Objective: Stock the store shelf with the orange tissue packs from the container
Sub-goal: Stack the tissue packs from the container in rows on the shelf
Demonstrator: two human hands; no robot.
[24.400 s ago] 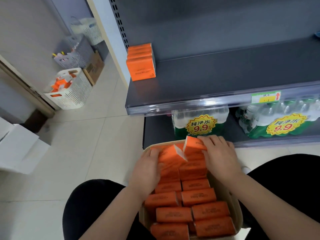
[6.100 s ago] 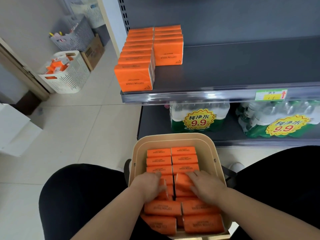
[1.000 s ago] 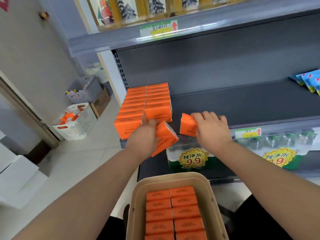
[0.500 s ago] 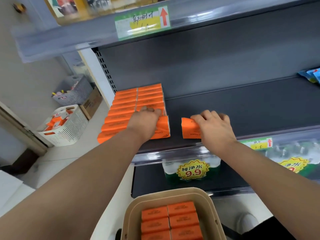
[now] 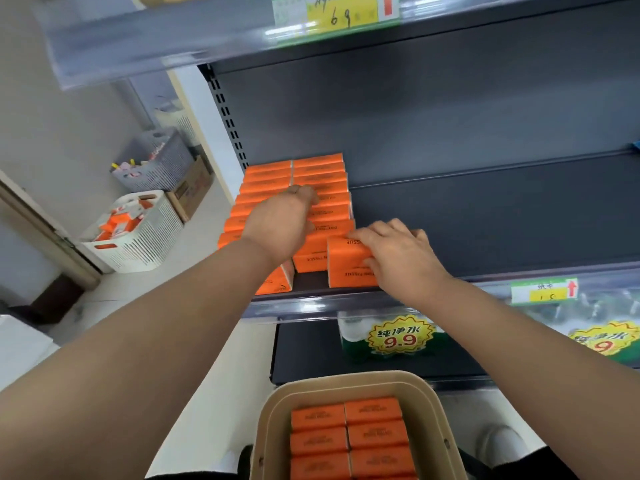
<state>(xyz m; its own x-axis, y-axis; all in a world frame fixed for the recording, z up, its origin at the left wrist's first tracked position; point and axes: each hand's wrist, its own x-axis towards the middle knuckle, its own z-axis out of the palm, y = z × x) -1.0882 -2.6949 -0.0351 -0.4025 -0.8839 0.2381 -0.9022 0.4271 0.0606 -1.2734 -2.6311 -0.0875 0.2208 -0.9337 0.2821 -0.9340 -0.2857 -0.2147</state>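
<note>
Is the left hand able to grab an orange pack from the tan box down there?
Probably yes. The container is open on top, its orange packs lie uncovered, and the left hand only rests on the shelved rows.

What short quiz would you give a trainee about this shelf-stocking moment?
1. True or false: the beige container is empty.
2. Which of the hands holds the rightmost orange tissue pack on the shelf? A) left B) right
3. Fill in: the yellow sticker on the bottled water below reads ___.
Key: 1 false, packs lie in it. 2 B, the right hand; the left hand rests on the stocked rows. 3 9.9.
</note>
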